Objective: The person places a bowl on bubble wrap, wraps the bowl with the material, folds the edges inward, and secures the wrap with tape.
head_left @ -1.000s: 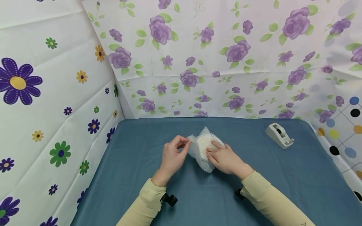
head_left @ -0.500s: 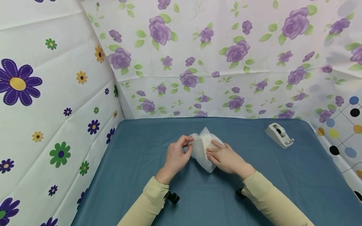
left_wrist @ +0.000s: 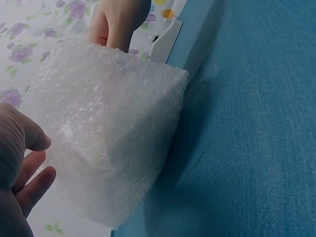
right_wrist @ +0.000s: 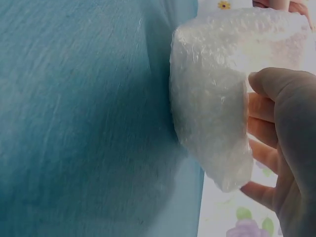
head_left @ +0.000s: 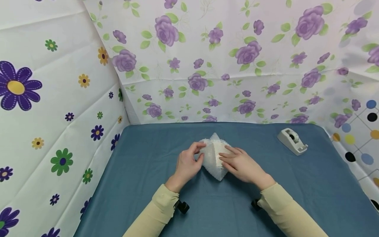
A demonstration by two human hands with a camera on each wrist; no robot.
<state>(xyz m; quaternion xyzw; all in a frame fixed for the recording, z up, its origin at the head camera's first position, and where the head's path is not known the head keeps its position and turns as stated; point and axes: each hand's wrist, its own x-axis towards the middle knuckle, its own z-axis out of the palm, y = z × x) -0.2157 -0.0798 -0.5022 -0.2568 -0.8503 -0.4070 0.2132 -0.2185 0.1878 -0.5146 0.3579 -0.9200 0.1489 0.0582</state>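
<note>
A bundle of bubble wrap (head_left: 209, 154) sits at the middle of the table, a pale cream surface showing along its upper right. My left hand (head_left: 189, 164) is at the bundle's left side, thumb and forefinger apart and fingertips right at the wrap. In the left wrist view, its loosely bent fingers (left_wrist: 37, 185) lie beside the wrap. My right hand (head_left: 244, 164) rests on the bundle's right side with its fingers stretched over the pale surface. From the right wrist, the thumb and fingers appear spread along the wrap's edge (right_wrist: 232, 128). What the wrap encloses is hidden.
A white tape dispenser (head_left: 292, 141) stands at the back right of the table, which has a blue cloth (head_left: 142, 197). Flower-patterned sheets (head_left: 177, 65) hang behind and to the left; a dotted sheet (head_left: 359, 144) hangs at the right.
My left hand has moved right, bringing a bubble wrap flap over the pale surface, and its pinch has loosened. The right hand's fingers have shifted slightly right on the bundle.
</note>
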